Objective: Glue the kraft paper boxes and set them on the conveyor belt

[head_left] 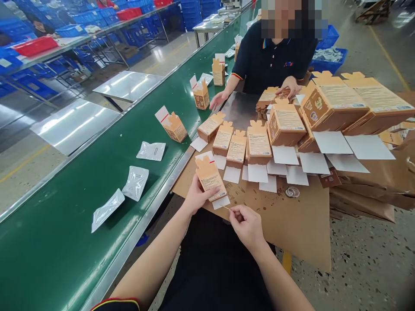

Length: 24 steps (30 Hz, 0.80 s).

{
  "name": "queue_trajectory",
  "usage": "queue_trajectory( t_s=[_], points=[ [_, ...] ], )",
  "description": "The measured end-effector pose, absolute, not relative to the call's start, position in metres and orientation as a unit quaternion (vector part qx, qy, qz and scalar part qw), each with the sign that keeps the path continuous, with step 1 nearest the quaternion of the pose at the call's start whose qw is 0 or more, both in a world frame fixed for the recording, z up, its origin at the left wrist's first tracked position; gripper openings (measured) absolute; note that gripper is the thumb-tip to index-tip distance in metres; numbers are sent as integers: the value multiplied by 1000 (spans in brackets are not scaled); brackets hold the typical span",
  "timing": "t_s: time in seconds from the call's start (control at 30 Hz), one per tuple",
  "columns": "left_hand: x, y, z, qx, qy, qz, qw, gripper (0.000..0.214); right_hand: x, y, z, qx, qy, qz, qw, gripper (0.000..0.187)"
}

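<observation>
My left hand (195, 196) is wrapped round a brown and tan carton (210, 178), thumb across its printed face. The carton is tilted, and a white flap (221, 202) sticks out at its near end. My right hand (248, 225) is closed in a pinch on a thin yellowish stick (226, 208), whose tip lies close to that flap; whether they touch I cannot tell. Beyond my hands, several similar cartons (258, 141) lie on the cardboard-covered table (304, 233), white flaps toward me. A small round clear dish (292, 191) sits on the cardboard near brown specks.
Left of me runs a green conveyor belt (65, 255) with silver pouches (136, 183) and open cartons (175, 126) on it. A co-worker (275, 60) stands across the table, one hand by the belt, the other on stacked cartons. Larger cartons (337, 101) are piled at right.
</observation>
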<state>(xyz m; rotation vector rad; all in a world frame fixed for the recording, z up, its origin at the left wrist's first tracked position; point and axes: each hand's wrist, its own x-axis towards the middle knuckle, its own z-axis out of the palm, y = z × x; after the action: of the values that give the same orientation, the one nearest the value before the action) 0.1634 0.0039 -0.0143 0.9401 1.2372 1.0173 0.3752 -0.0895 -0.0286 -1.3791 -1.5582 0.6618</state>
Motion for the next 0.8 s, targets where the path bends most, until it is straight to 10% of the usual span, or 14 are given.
queue_trajectory(
  t_s=[0.8],
  points=[
    [179, -46, -42, 533, 593, 397, 454, 81, 437, -140, -8, -652, -513, 237, 506, 39]
  ],
)
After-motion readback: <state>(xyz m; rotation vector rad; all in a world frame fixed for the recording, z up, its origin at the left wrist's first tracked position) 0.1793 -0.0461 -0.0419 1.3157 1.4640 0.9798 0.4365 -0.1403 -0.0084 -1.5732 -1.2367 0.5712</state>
